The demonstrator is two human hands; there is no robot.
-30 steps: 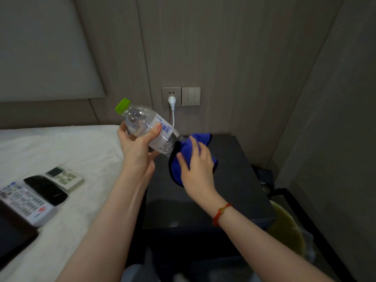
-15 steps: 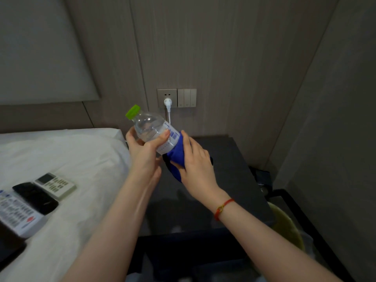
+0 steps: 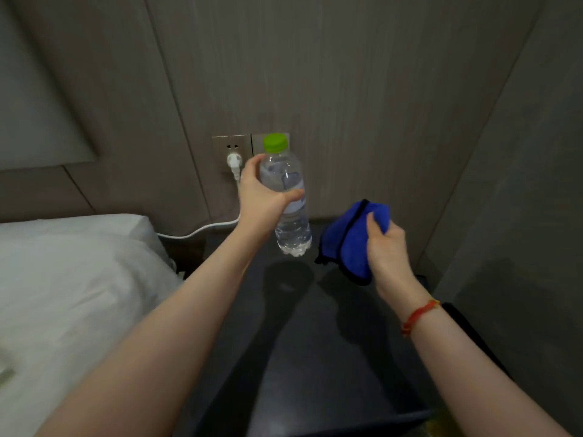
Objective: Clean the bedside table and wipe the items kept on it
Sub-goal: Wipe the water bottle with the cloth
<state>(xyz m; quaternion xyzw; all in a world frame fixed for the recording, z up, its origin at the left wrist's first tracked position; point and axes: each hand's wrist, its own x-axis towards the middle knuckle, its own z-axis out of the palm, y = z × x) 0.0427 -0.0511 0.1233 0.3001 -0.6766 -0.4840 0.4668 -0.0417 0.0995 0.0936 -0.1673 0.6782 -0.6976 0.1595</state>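
both hands now apart: left fingers clamp upright bottle, right grip cloth.

No text can be read; the label on the water bottle, held before the wall socket, is blurred

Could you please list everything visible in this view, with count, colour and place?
water bottle: one, clear with green cap, upright, held above the table's back
cloth: one, blue, bunched, right of the bottle
bedside table: one, dark, centre
bed: one, white, left
wall socket: one, grey, behind the bottle
plug and cable: one, white, in the socket
bracelet: one, red, right wrist
left hand: grips the bottle
right hand: grips the cloth
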